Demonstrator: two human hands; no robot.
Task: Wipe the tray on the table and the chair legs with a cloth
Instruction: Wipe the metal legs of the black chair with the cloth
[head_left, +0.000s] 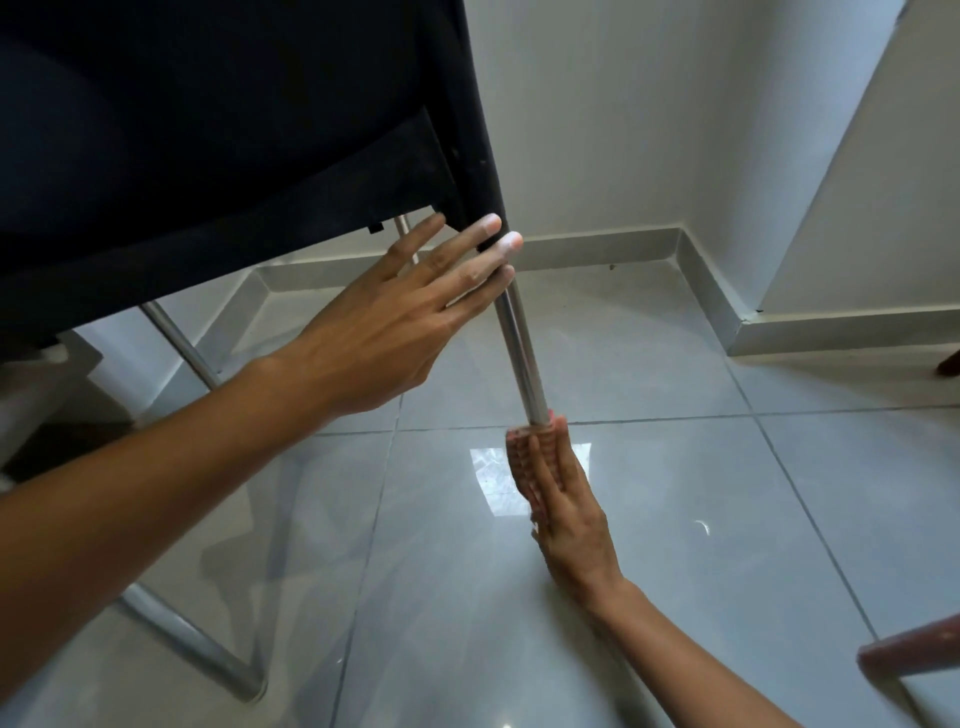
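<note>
My right hand (563, 499) is low on the metal chair leg (519, 343), close to the floor (675, 519). Its grip is closed around a pink cloth (522, 457), and the cloth is wrapped on the leg. My left hand (405, 322) is open, with the fingers flat against the top of the same leg, just under the corner of the black chair seat (234, 130). It holds nothing; it only steadies the chair. I judge the cloth to be soft and thin, so I can squeeze it all around the tube. The tube looks smooth, stiff and slippery, good for sliding up and down. The chair seems light, so it could shift. I cannot see the tray from here.
</note>
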